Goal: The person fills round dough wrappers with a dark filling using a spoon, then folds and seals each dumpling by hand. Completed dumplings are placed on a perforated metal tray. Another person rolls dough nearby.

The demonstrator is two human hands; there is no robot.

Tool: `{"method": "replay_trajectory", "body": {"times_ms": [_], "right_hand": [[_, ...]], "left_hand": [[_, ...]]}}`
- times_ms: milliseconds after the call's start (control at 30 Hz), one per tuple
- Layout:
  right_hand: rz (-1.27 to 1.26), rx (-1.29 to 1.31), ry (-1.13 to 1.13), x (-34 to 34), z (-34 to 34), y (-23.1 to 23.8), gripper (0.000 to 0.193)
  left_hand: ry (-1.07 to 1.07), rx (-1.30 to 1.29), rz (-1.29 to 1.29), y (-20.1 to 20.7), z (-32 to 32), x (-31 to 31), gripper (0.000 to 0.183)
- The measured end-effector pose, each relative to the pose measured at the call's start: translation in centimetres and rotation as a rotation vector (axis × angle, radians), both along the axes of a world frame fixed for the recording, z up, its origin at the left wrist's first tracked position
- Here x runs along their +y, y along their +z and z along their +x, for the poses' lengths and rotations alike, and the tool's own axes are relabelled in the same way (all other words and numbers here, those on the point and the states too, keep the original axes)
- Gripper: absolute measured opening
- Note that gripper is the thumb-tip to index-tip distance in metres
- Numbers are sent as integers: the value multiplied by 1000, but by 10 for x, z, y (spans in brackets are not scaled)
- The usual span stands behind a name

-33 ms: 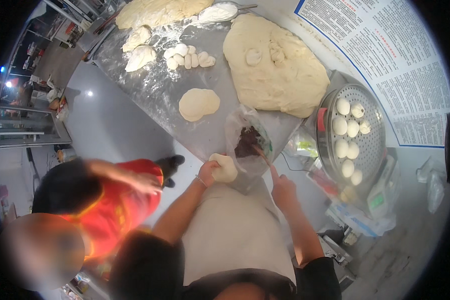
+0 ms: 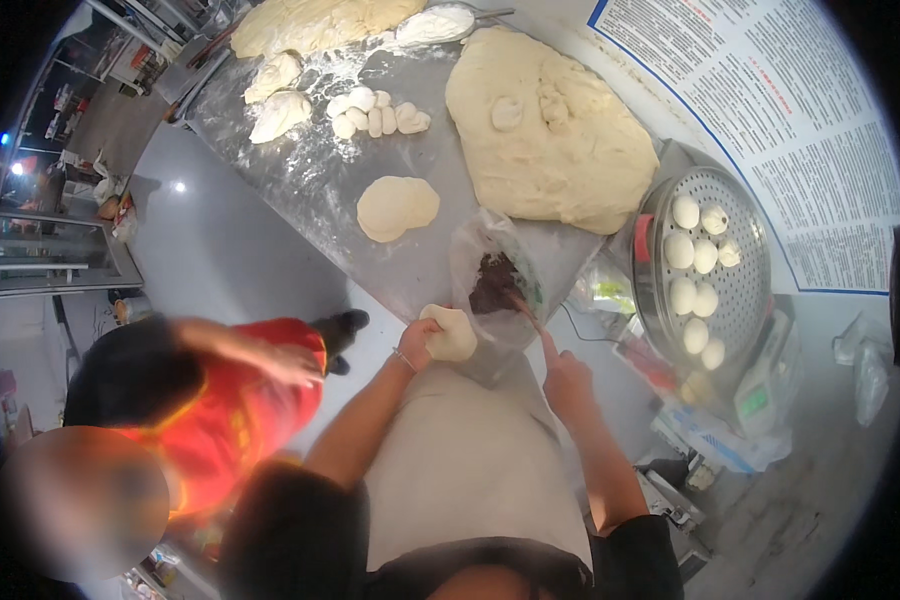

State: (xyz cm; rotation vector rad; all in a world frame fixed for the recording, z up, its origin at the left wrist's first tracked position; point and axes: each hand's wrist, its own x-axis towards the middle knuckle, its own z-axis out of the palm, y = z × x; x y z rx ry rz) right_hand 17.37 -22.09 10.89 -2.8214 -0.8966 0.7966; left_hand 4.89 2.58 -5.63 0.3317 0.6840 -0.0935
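Observation:
My left hand [image 2: 416, 342] holds a flat round dough wrapper [image 2: 450, 334] by its left edge, just off the table's near corner. My right hand [image 2: 567, 383] is closed on a thin wooden spatula [image 2: 532, 317], whose far end dips into dark brown filling [image 2: 496, 284]. That filling lies in an open clear plastic bag [image 2: 465, 262] at the table's edge. Beyond the bag, two overlapping dough wrappers [image 2: 398, 208] lie flat on the metal table [image 2: 320, 215]. The tip of the spatula is hidden in the filling.
A large dough slab [image 2: 560, 150] covers the table's right side. Several small dough pieces [image 2: 375, 113] and loose flour lie farther back. At the right, a perforated steamer tray [image 2: 745, 260] carries several white buns [image 2: 680, 252]. A person in a red apron [image 2: 260, 400] stands close on my left.
Almost nothing differs; the spatula and the wrapper in my left hand have shifted very slightly.

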Motion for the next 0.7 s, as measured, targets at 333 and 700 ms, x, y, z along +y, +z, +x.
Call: {"method": "replay_trajectory", "body": {"times_ms": [333, 700], "right_hand": [[176, -3, 36, -26, 4, -49, 62], [292, -110, 266, -11, 25, -61, 65]], "left_hand": [[-202, -17, 589, -67, -7, -16, 18], [145, 147, -78, 6, 2, -34, 43]]}}
